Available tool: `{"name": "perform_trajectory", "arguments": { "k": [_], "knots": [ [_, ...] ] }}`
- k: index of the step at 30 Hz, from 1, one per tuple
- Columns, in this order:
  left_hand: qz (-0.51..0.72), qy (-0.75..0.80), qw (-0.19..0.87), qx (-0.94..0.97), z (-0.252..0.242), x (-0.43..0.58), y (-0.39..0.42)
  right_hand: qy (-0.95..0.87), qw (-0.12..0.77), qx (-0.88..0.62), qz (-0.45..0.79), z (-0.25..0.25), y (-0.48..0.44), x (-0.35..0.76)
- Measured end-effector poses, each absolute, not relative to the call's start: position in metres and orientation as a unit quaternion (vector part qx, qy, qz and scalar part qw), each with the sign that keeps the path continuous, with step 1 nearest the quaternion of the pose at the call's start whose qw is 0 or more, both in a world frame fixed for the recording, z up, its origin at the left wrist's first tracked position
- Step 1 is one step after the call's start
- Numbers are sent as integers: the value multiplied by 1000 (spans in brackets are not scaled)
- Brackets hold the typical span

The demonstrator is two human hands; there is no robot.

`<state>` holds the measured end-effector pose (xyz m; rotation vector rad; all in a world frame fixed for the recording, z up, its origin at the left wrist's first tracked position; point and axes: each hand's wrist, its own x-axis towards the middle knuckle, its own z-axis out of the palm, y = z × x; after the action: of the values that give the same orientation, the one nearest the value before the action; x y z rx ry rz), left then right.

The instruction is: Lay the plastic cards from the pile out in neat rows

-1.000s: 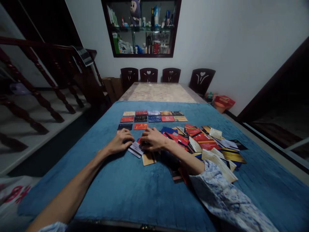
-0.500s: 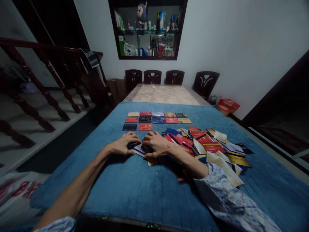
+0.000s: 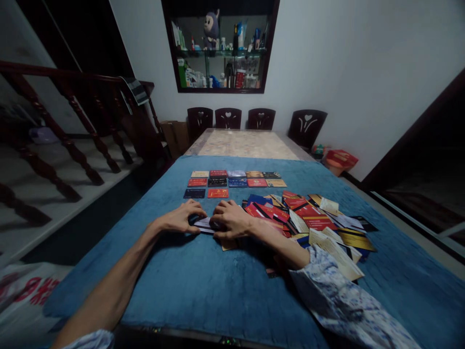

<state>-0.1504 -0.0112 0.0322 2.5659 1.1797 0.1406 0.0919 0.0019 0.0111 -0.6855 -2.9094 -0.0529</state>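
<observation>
My left hand (image 3: 182,216) grips the left end of a pale card (image 3: 204,225) with a dark stripe, thumb in front and fingers behind. A dark card edge (image 3: 192,219) shows under those fingers. My right hand (image 3: 230,219) is closed on the card's right end, its fingers hiding much of it. A tan card (image 3: 229,245) pokes out from beneath the right palm on the blue cloth (image 3: 189,281). Just beyond the hands lie a dark blue card (image 3: 194,194) and an orange-red card (image 3: 218,193).
Rows of cards (image 3: 237,182) lie further back. To the right spreads a loose heap of cards and paper slips (image 3: 316,220), partly under my right forearm. A small dark card (image 3: 271,273) lies near that forearm. Chairs (image 3: 228,118) stand at the table's far end.
The pale card has turned from slanted to nearly level and shifted slightly left. Both hands moved a little left with it. The view has tipped slightly.
</observation>
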Motion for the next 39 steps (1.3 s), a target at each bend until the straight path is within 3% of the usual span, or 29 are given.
{"name": "perform_trajectory", "arguments": {
  "k": [14,23,39],
  "knots": [
    [165,406,283,853,33,-168,-2,-955,211,-202,-54,0,11,90],
    [242,423,236,841,24,-166,1,-927,245,-278,-62,-6,18,92],
    [274,420,142,853,-4,-143,4,-895,173,-410,1,9,12,97]
  ]
}}
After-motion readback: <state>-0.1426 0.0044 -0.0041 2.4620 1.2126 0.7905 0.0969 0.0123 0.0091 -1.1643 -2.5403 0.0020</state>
